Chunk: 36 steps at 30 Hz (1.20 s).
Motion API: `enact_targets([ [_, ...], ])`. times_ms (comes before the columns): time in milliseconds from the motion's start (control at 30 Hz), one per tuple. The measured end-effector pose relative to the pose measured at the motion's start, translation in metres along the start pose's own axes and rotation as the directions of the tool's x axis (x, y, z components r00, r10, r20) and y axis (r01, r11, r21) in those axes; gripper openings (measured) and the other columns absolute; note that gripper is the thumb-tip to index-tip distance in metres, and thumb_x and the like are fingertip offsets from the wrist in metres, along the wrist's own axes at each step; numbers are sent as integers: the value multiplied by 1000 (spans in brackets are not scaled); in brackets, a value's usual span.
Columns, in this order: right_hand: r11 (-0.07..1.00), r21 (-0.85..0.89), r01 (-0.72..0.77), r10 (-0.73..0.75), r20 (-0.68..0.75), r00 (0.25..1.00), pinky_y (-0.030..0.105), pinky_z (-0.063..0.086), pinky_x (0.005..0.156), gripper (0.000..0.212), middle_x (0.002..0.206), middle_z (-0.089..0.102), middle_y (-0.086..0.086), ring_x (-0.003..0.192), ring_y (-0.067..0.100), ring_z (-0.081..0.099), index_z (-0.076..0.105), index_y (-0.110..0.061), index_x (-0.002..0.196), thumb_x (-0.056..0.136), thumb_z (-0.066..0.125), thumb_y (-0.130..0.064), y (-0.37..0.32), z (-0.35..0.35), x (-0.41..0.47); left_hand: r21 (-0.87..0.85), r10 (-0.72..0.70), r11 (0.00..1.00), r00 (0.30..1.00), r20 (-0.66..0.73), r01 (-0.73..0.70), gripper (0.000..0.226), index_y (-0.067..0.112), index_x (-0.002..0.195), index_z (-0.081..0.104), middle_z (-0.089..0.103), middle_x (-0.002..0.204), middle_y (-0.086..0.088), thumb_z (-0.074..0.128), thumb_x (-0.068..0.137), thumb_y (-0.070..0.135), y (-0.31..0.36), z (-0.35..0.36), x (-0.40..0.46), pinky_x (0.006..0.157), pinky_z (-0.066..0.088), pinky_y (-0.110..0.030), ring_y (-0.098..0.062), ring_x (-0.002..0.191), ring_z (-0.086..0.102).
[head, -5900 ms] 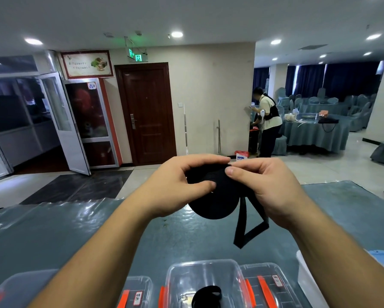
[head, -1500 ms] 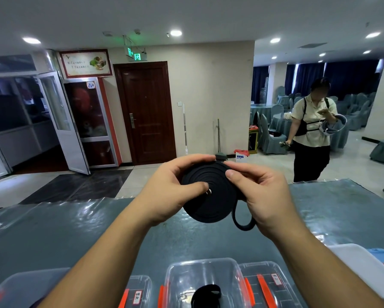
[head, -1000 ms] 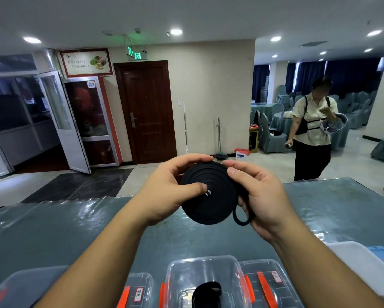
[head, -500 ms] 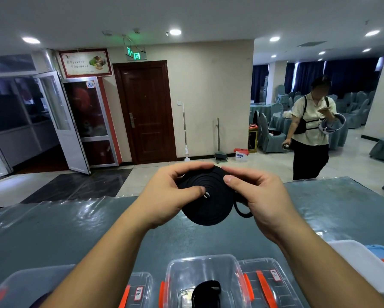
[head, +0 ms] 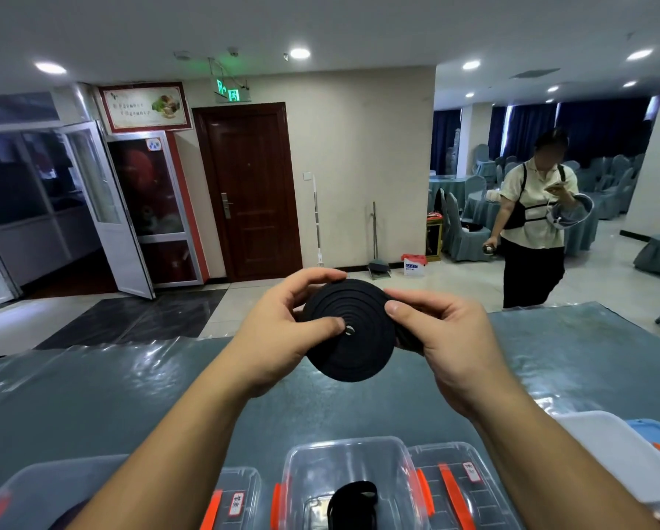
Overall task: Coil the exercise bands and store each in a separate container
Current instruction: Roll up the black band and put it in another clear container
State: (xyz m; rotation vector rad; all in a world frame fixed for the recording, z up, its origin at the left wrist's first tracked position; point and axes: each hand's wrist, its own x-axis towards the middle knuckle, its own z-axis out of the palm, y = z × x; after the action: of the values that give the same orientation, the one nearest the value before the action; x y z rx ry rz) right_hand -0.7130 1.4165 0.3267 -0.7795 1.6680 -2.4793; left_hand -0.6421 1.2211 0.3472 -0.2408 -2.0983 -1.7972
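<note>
Band [head: 349, 330] looks wound into a flat black disc now, so the step in hand is prob. tucking the last bit of tail & keeping the coil from springing open. Best way, I'd say: keep pressure on the centre w/ one thumb, squeeze the rim from the other side, don't loosen either until it's over a box. Rubbery stuff like that will likely unwind fast if let go.

Left hand [head: 278, 338] grips the disc from the left, thumb lying across the face near the middle hole, fingers curled over the top edge. Right hand [head: 443, 338] pinches the right rim, thumb on the front; a short bit of band shows under its fingers, can't tell how the end is tucked.

Coil is held up in the air between both hands, above the grey-green table [head: 91, 395], touching nothing else. Straight below, nearer the person, sits an open clear box [head: 301, 464] w/ another black band [head: 353, 503] already in it. Lidded boxes w/ orange clips stand either side; a different one seems due for this coil.
</note>
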Motion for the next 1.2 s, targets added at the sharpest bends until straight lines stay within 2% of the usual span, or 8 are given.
enact_targets([
  [133,1000,1,-22,22,1,1000,27,62,69,23,94,82,14,84,24,81,85,-18,96,90,74,2,4,-1,1,-72,-61,995,997,57,65,54,26,121,73,77,113,-11,79,76,-5,-1,-3,3,80,62,-33,-27,98,76],
  [333,998,-46,-41,42,18,999,22,61,71,32,98,83,5,87,14,79,85,-31,97,101,64,-8,10,-4,-1,-77,-36,997,999,-36,33,56,28,115,77,78,110,-10,77,80,-15,-9,1,1,77,62,-30,-25,97,77],
  [433,998,10,-66,65,17,998,25,62,72,32,102,82,8,90,17,79,84,-27,102,105,57,-11,14,-6,-4,-152,-57,987,995,-87,44,53,26,115,77,78,112,-11,76,81,-14,-14,7,1,78,62,-34,-28,99,76],
  [633,996,89,-7,17,-118,993,29,63,68,24,93,80,16,82,24,80,77,-22,88,103,62,-13,27,-6,-8,-255,-92,966,978,-189,41,51,19,121,73,79,107,-9,73,83,-15,-19,23,5,74,63,-33,-24,95,77],
  [800,984,175,-45,61,-84,995,26,63,75,27,109,81,11,93,24,80,82,-16,107,104,56,-8,34,-11,-11,-336,-137,941,952,-273,40,50,20,124,71,80,107,-9,72,86,-13,-28,33,4,72,62,-32,-24,94,78],
  [967,981,190,-34,71,-192,979,27,63,67,5,88,80,17,77,23,80,67,-8,101,101,62,-5,43,-16,-15,-394,-192,918,924,-330,50,50,21,127,69,79,108,-10,72,87,-9,-44,52,1,67,61,-29,-23,93,78],
  [1100,973,215,-88,141,-245,959,30,64,65,3,92,80,19,77,27,80,68,-5,100,99,66,-5,55,-23,-18,-416,-250,907,882,-399,69,49,24,124,70,80,106,-9,73,87,-8,-61,68,1,68,61,-29,-24,94,78],
  [1200,965,186,-186,226,-225,948,33,64,64,18,91,81,18,81,32,80,70,-11,112,95,72,-4,69,-31,-26,-417,-287,905,842,-456,82,49,25,122,71,80,104,-9,74,86,-9,-77,78,-1,69,62,-32,-24,93,78],
])
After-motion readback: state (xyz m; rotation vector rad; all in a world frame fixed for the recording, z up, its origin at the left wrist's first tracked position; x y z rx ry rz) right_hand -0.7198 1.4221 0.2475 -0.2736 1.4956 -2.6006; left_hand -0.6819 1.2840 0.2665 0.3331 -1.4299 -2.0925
